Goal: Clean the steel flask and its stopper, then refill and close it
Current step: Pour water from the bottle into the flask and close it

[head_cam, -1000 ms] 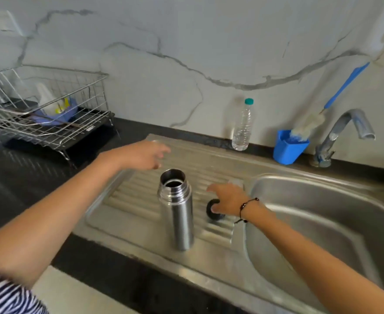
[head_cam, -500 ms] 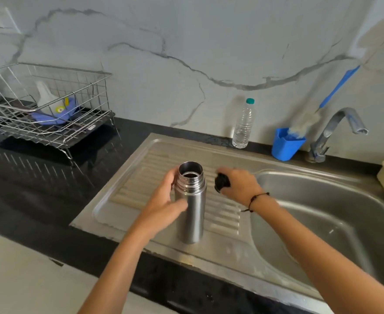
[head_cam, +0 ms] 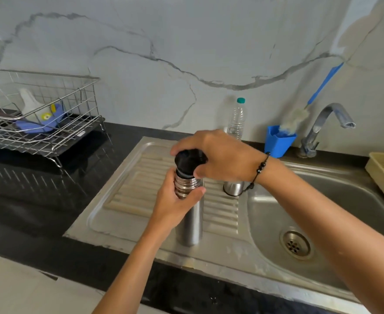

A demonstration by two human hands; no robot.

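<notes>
One steel flask (head_cam: 189,225): I am seeing it standing upright on the ribbed drainboard (head_cam: 127,193), brushed body, ringed threaded neck showing between my hands. One black stopper (head_cam: 187,163): it is sitting at the flask mouth, not fully sunk in. One steel cup (head_cam: 233,189): it is resting mouth down just beyond my right wrist. One plastic bottle (head_cam: 236,120), one blue holder (head_cam: 279,141) with one brush (head_cam: 296,117), one tap (head_cam: 329,123), all behind the right hand. One wire rack (head_cam: 39,123) far off beyond the left hand. Left hand (head_cam: 175,205): fingers curling round the flask's neck, gripping it. Right hand (head_cam: 220,155): fingers curling over the stopper, gripping it from above.
</notes>
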